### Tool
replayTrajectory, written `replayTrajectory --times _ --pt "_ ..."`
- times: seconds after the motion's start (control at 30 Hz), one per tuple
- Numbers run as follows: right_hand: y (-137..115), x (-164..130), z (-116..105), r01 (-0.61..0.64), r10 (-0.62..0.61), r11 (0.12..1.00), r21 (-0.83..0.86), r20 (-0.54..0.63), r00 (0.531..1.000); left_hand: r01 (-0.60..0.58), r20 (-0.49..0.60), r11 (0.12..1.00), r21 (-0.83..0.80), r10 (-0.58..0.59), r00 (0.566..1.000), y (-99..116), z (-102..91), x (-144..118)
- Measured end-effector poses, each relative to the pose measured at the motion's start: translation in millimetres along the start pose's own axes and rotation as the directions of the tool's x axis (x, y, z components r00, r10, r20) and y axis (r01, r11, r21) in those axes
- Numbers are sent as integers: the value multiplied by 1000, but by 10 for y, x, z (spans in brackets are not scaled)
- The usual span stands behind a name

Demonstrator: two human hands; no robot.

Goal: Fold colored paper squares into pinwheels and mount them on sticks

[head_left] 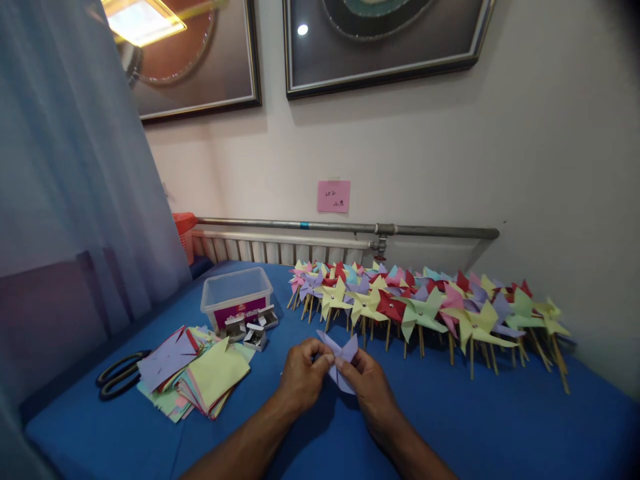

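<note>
Both hands meet over the blue-covered table, around a purple paper pinwheel (345,351) with folded points. My right hand (369,387) grips its right side, thumb on the front near the centre. My left hand (304,375) is closed in a pinch at the pinwheel's left side, fingertips touching the paper; whether a small part is between them is too small to tell. Left of my hands lie stacked paper sheets (215,373) in several colours, with a cut purple sheet (169,359) on top. Small open boxes (255,337) stand just behind them, one holding tiny metal pieces.
Rows of finished pinwheels (425,310) on sticks fill the back right of the table. A clear plastic tub (237,290) stands at back left, dark-handled scissors (120,375) at far left. Behind the table run a pipe (340,227) and radiator; a curtain (100,167) hangs left.
</note>
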State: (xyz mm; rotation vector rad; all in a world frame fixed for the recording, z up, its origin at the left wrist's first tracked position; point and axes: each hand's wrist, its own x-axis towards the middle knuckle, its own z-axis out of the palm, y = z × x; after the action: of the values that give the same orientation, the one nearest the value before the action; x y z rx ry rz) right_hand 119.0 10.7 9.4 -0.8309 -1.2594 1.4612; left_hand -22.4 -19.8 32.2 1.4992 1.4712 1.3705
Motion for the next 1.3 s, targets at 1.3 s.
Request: replayTrajectory --times 1.3 --pt "84 63 -56 -5 -4 997 -83 -109 994 53 -111 981 -189 -75 991 -50 60 10"
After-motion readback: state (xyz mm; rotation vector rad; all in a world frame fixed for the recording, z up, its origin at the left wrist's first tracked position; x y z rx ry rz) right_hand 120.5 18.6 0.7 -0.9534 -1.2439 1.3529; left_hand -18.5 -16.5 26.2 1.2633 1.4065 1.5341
